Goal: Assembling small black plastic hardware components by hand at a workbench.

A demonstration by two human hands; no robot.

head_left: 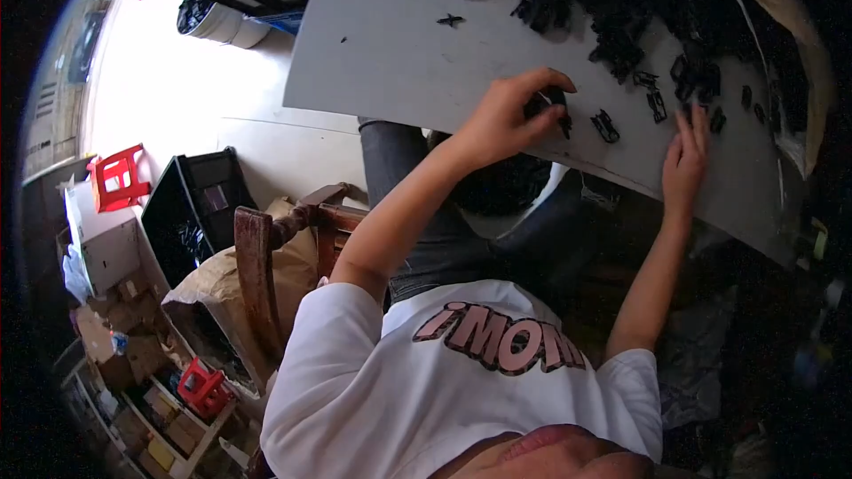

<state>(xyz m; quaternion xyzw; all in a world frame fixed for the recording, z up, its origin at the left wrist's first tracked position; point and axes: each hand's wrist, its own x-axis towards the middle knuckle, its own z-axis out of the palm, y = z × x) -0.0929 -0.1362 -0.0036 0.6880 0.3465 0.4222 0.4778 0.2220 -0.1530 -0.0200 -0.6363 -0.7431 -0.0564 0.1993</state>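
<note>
My left hand is curled over the near edge of the grey table, thumb and fingers closed around a dark plastic part. Only a bit of that part shows between the fingers. Further right, my right hand stretches its fingers to a small clump of black plastic parts, and the fingertips touch its near side. Between the hands lie a loose black clip-like piece and another slim frame-shaped piece. Behind them spreads a big heap of black parts.
A few stray black pieces, including a small cross-shaped one, lie on the table's left half. A brown paper sheet edges the right side. Below the table is a round container. A wooden chair and a black crate stand left.
</note>
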